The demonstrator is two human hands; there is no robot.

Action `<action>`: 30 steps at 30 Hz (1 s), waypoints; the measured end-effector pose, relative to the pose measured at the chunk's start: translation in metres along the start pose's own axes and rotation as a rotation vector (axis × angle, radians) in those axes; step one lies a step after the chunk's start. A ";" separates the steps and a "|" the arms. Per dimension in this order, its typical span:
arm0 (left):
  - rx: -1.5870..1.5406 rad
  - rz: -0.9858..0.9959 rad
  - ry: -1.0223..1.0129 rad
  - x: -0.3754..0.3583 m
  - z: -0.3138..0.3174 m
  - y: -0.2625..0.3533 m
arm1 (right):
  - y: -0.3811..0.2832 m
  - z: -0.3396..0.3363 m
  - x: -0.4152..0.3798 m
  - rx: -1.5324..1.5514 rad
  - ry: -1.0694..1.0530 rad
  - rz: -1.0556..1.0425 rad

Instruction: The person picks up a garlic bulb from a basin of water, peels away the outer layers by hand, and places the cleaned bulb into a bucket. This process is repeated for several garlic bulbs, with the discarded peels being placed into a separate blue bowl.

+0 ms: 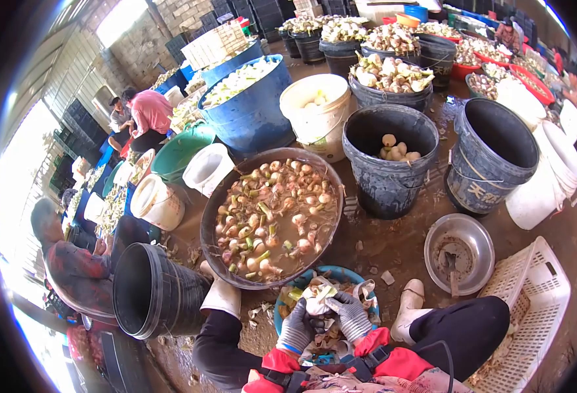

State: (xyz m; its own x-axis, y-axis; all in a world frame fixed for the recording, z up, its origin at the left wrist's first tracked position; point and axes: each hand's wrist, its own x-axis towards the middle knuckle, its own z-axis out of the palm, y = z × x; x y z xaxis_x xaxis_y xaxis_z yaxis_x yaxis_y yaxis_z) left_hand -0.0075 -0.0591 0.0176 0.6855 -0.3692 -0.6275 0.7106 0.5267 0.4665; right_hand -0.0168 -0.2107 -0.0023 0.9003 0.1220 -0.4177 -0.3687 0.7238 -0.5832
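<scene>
Both hands wear grey gloves and meet over a blue basin (279, 313) between my knees. Between them is a whitish garlic bulb (316, 302) with a pale green stem. My left hand (295, 329) is closed around the bulb's lower left side. My right hand (351, 316) grips it from the right, fingers bent near the stem. Whether a small blade is in either hand, I cannot make out. Peelings and stem scraps lie in the basin. Just beyond it, a wide dark tub (208, 226) holds bulbs in muddy water.
A black bucket (390, 177) with a few peeled bulbs and another black bucket (491, 160) stand ahead. To the right are a metal bowl (438, 252) with a tool inside and a white crate (554, 288). An empty-looking bucket (177, 291) lies tilted left. Co-workers sit further left.
</scene>
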 end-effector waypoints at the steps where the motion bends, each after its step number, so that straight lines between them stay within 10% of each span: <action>1: 0.000 0.001 0.001 -0.001 0.001 -0.003 | 0.000 0.000 -0.002 0.057 0.062 0.025; 5: 0.671 0.597 0.200 0.000 0.006 -0.027 | -0.001 0.006 -0.001 -0.261 0.112 -0.075; 10: 0.614 0.476 0.316 0.003 -0.012 -0.019 | -0.010 0.012 -0.012 -0.487 0.015 -0.113; 13: 0.195 0.331 -0.008 0.005 -0.037 -0.021 | -0.012 0.007 -0.011 -0.257 -0.036 0.076; 24: 0.456 -0.041 -0.316 -0.048 -0.021 0.005 | 0.016 -0.031 0.022 -0.672 0.150 -0.082; 30: 0.256 0.152 -0.129 -0.051 -0.026 0.007 | 0.000 -0.016 0.006 -0.749 -0.190 -0.133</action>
State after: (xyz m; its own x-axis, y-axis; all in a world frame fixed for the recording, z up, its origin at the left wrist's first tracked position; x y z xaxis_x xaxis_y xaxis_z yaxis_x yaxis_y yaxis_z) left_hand -0.0419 -0.0169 0.0367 0.7896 -0.4036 -0.4622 0.6042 0.3796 0.7006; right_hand -0.0155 -0.2213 -0.0158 0.9472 0.2291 -0.2245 -0.2518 0.0977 -0.9628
